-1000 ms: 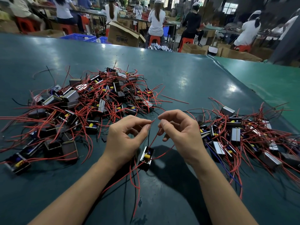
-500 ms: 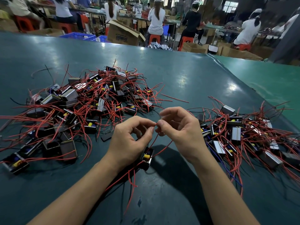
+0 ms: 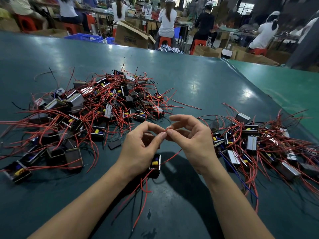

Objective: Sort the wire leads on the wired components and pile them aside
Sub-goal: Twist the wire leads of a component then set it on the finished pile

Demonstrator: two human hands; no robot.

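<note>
Compared with a second earlier, we saw both hands meet. Left hand (image 3: pixel 139 149) and right hand (image 3: pixel 193 142) each pinched the same red lead (image 3: pixel 170 158) at its free end. It ran down and leftward to the component (image 3: pixel 155 166), hanging just below the left palm, over the table's (image 3: pixel 198 83) near-middle.

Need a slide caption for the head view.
Both hands, left and right, pinch one red wire between two part piles.
</note>
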